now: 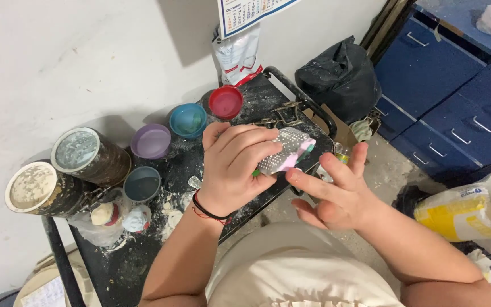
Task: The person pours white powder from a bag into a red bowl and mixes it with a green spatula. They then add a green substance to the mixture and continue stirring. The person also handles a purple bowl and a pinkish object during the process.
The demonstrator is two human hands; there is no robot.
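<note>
Seen from above a dusty black bench (143,267) set against a white wall (58,57). Left hand (231,167), with a dark band (208,211) at the wrist, closed around a small pink-and-white block (290,149) studded with silvery dots, fingers (251,142) curled over its top, held just above the bench edge. Right hand (336,190) beside it, fingers spread wide and empty, forefinger tip touching or nearly touching the block's lower edge; hard to tell which. Lined up behind on the bench: a red cup (225,102), a teal cup (188,120), a purple cup (150,141) and a grey-blue cup (142,184). Farther left, two powder-caked cans (66,173) lying on their sides. White powder scattered across the bench top. On the floor to the right, a black plastic bag (339,77), blue drawers (444,96) and a yellow-and-white sack (464,213). Cream-coloured clothing (291,273) in the foreground.
</note>
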